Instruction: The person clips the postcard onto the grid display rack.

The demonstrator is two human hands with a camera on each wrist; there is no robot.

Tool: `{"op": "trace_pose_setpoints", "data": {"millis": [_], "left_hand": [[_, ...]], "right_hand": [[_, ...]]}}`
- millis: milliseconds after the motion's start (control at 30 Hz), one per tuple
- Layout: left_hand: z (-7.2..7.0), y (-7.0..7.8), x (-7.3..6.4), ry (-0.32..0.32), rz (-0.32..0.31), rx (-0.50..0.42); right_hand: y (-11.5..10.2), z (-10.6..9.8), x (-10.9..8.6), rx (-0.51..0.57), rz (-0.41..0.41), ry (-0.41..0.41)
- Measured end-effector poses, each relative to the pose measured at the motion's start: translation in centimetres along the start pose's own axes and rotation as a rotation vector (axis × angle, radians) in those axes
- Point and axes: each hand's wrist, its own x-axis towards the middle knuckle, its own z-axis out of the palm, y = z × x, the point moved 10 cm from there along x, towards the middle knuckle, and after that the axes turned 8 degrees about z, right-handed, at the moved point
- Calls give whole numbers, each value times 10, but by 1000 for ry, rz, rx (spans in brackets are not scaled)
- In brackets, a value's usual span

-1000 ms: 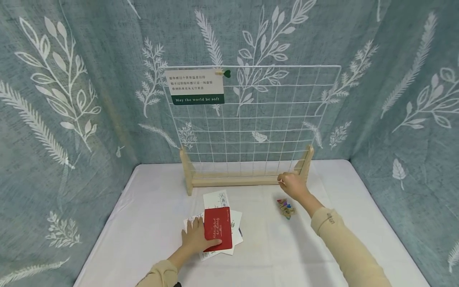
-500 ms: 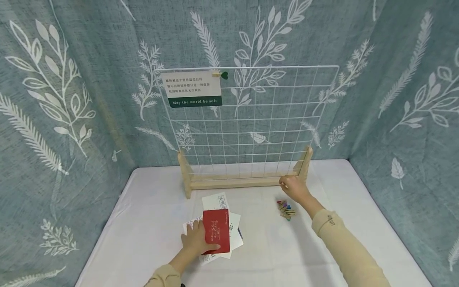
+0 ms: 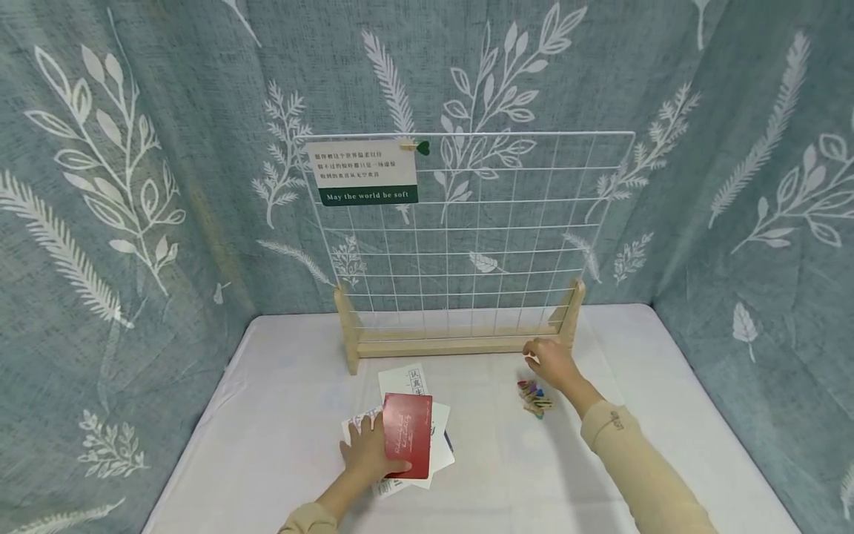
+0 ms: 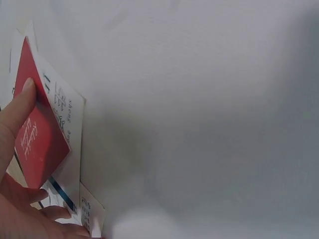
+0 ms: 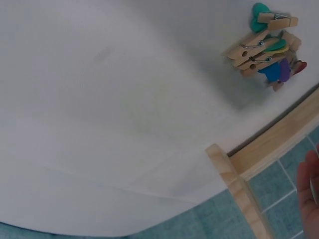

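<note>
My left hand (image 3: pixel 365 452) holds a red card (image 3: pixel 412 430) with white script, its thumb over the card's face and the fingers at the left edge. Beneath lie several white printed cards (image 3: pixel 440 445), fanned out and partly hidden; the left wrist view also shows the red card (image 4: pixel 37 144) tilted above them. My right hand (image 3: pixel 554 362) hovers by the rack's right foot with loosely bent fingers and nothing visible in them. Close by is a pile of small wooden clothespins (image 3: pixel 536 400) with coloured hearts, seen larger as clothespins (image 5: pixel 266 52) in the right wrist view.
A white wire grid (image 3: pixel 494 237) stands upright in a wooden base (image 3: pixel 440 346) at the back of the white table (image 3: pixel 507 475). One green-and-white card (image 3: pixel 363 174) hangs at its upper left, held by a clothespin with a green heart (image 3: pixel 422 147). Patterned curtains (image 3: pixel 167 222) enclose the table.
The red card's face has tilted slightly and now catches the light. My right hand stays near the rack's right foot with little movement. The head view has shifted a little.
</note>
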Motion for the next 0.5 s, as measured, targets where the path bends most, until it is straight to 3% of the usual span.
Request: {"op": "trace_pose_setpoints", "data": {"millis": [233, 500], "left_hand": [[0, -2, -2, 22, 22, 20], [-1, -3, -2, 12, 27, -6]], "right_hand": [[4, 11, -3, 58, 30, -52], [16, 27, -9, 77, 123, -137]]}}
